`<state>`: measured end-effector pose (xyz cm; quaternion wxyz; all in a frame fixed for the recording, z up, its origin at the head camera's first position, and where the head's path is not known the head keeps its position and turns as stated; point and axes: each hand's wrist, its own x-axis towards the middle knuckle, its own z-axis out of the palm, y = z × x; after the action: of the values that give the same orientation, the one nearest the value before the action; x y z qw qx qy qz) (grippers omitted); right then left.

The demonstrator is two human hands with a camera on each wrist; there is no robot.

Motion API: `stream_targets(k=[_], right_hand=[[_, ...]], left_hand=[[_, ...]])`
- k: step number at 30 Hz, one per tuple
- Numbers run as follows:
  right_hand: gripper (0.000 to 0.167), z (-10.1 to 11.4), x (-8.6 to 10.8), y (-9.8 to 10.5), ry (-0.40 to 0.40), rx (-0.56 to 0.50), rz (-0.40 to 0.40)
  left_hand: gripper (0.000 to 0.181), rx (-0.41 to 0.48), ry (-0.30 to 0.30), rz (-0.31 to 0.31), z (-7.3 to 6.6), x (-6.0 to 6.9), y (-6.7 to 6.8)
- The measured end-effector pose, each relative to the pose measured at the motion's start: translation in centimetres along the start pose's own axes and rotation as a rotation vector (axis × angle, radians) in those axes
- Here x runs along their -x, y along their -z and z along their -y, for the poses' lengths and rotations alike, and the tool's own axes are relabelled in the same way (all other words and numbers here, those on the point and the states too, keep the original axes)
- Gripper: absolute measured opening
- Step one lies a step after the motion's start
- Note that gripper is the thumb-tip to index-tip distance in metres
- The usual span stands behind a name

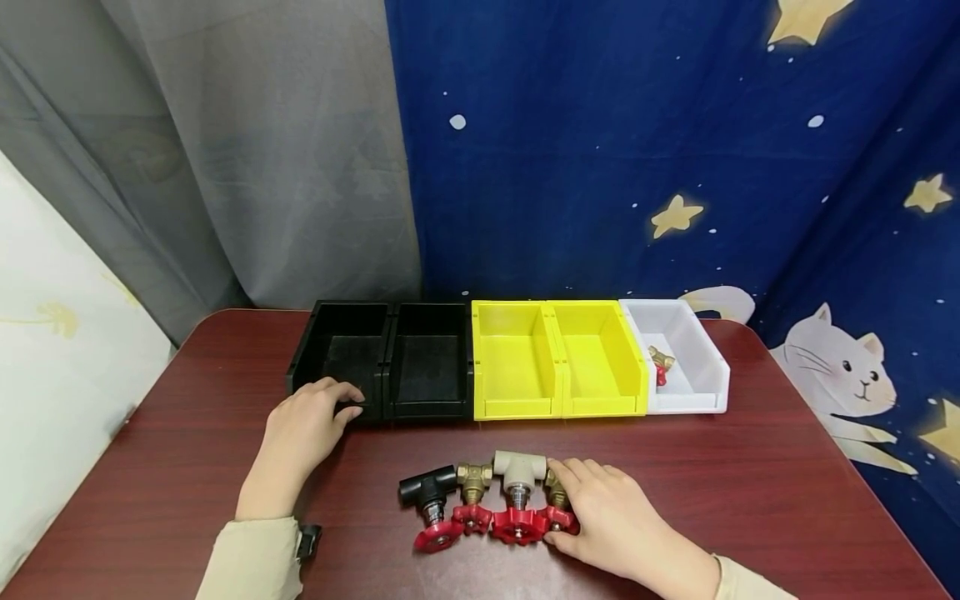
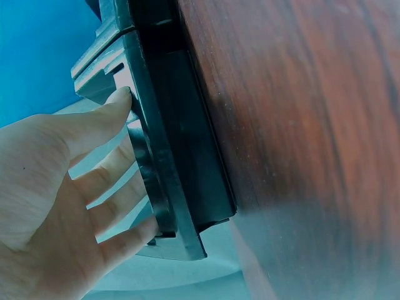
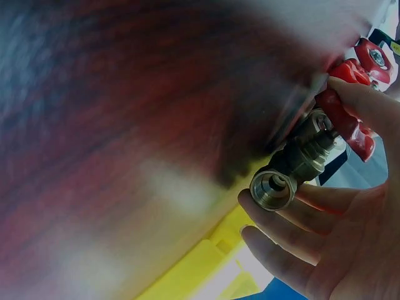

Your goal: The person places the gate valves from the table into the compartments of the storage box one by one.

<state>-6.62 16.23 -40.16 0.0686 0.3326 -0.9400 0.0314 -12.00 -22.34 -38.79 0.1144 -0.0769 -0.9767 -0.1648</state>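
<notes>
right grip [image 1: 615, 518] clamps a brass valve [image 3: 301, 160] just right of the grey valve [image 1: 517, 468], stems roughly parallel; left grip [image 1: 309, 423], fingers apart, is farther off.

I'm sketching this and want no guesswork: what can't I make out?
Head view: one brass valve, partly covered by the right hand.
Left wrist view: the second black bin, cut off by the top edge.
Right wrist view: the table, its grain blurred.
</notes>
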Motion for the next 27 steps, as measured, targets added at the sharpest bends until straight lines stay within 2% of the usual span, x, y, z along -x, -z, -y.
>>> stream_targets(k=[27], right_hand=[[0.083,-2.9,-0.6,3.0,0.088,0.072,-0.046]], left_hand=[[0.012,0.006,0.014,0.02,-0.2,0.0,0.1]])
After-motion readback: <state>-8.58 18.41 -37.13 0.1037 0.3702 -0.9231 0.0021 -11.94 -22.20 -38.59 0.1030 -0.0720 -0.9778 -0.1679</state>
